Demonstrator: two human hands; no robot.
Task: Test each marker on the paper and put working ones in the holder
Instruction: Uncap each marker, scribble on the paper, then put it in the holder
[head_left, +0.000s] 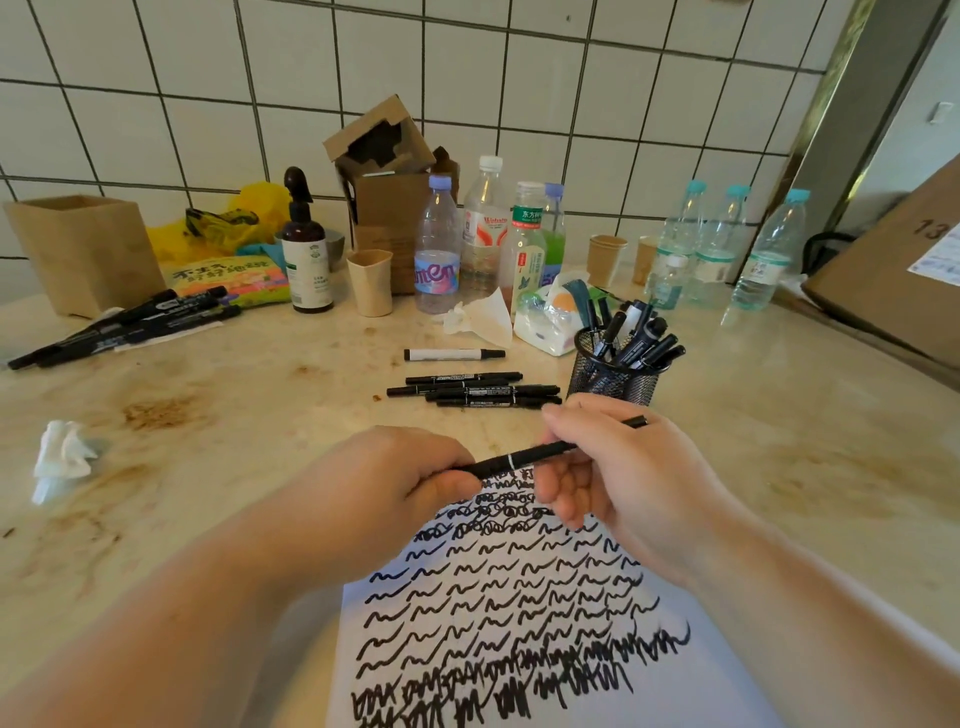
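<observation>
A thin black marker (524, 457) is held level above the top of the white paper (514, 613), which is covered with black test squiggles. My left hand (395, 483) grips its left end. My right hand (608, 467) pinches its right part, and the far tip sticks out past my fingers. Behind my right hand stands the black mesh holder (610, 376) with several markers in it. Several black markers (475, 391) lie in a small pile behind my hands, with a white-bodied marker (452, 355) beyond them. Another heap of black markers (130, 325) lies at the far left.
Along the tiled wall stand plastic bottles (485, 234), paper cups (370, 282), a brown spray bottle (307, 257), cardboard boxes (389, 208) and a wooden box (85, 249). A crumpled tissue (60, 460) lies at left. A large carton (898, 270) sits at the right edge.
</observation>
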